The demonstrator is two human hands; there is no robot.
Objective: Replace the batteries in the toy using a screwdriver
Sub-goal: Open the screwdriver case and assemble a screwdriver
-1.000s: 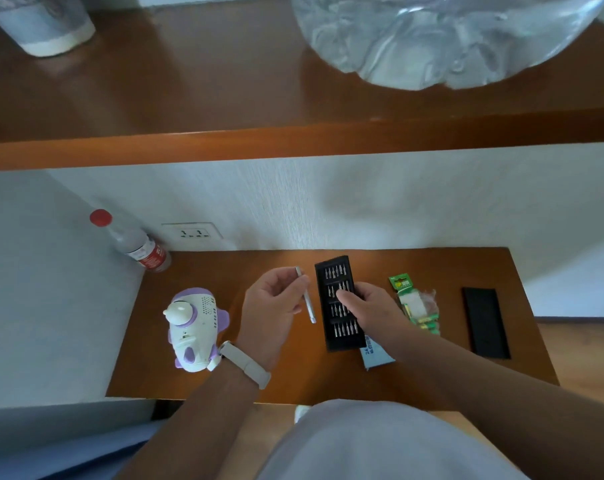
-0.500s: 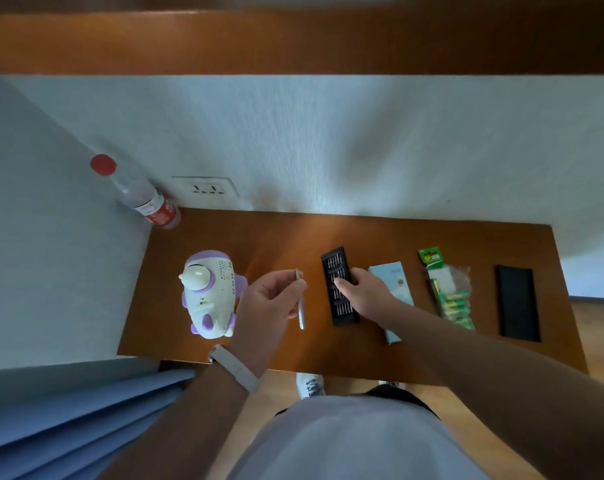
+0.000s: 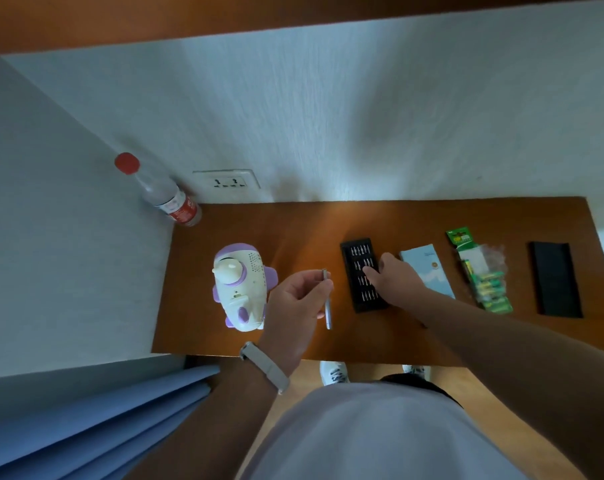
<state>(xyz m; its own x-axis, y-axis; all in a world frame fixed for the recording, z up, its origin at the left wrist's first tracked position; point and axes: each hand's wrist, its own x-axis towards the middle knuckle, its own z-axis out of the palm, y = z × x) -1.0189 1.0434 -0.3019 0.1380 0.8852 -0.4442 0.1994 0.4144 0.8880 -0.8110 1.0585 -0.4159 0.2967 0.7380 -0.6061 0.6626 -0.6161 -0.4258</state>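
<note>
A white and purple toy (image 3: 240,285) lies on the left part of the brown table (image 3: 293,230). My left hand (image 3: 295,306) hovers just right of the toy and pinches a slim silver screwdriver handle (image 3: 327,303), which hangs downward. A black tray of screwdriver bits (image 3: 359,271) lies in the middle of the table. My right hand (image 3: 396,277) rests on the tray's right side, fingertips among the bits; whether a bit is pinched I cannot tell. A green pack of batteries (image 3: 480,271) lies further right.
A pale blue booklet (image 3: 428,268) lies between tray and batteries. A black lid (image 3: 553,278) sits at the far right. A red-capped plastic bottle (image 3: 165,194) stands in the back left corner by a wall socket (image 3: 226,181). Blue curtain folds (image 3: 96,420) hang at lower left.
The camera has tilted further down, so the upper shelf has left the view. My right hand has shifted a little over the bit tray; the left hand keeps holding the screwdriver handle.
</note>
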